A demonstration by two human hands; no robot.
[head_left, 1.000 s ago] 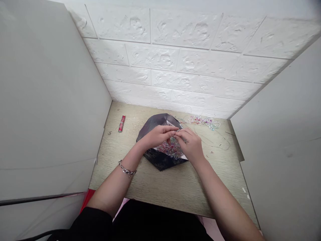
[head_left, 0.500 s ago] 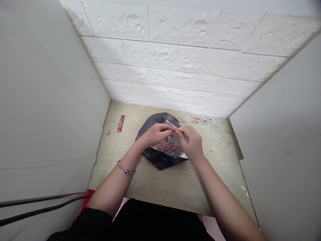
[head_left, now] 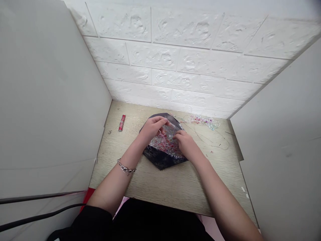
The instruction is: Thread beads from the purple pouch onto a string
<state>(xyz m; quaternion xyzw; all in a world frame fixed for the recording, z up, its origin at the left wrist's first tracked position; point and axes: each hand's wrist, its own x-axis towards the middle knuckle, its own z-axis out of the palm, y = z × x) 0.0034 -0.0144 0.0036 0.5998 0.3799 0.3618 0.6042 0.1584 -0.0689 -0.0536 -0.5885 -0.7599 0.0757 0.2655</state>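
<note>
A dark folded tray (head_left: 160,163) sits on the table, filled with small pink, red and clear beads (head_left: 164,144). Over its left side is my left hand (head_left: 154,129), thumb and forefinger pinched together; what they hold is too small to make out. My right hand (head_left: 185,142) is at the tray's right side, its fingers curled down at the beads. Whether a bead is between those fingertips is hidden. A thin strand (head_left: 197,129) runs across the table to the right of the tray.
Strung beads (head_left: 204,121) lie in a heap at the back right, by the white brick-patterned wall (head_left: 160,53). A red tube (head_left: 122,123) lies at the left of the wooden table (head_left: 165,187). Grey panels (head_left: 50,100) close in both sides.
My hands, fingertips together before, have come apart. The right one has dropped lower toward the beads, and the left one has shifted slightly left and up.
</note>
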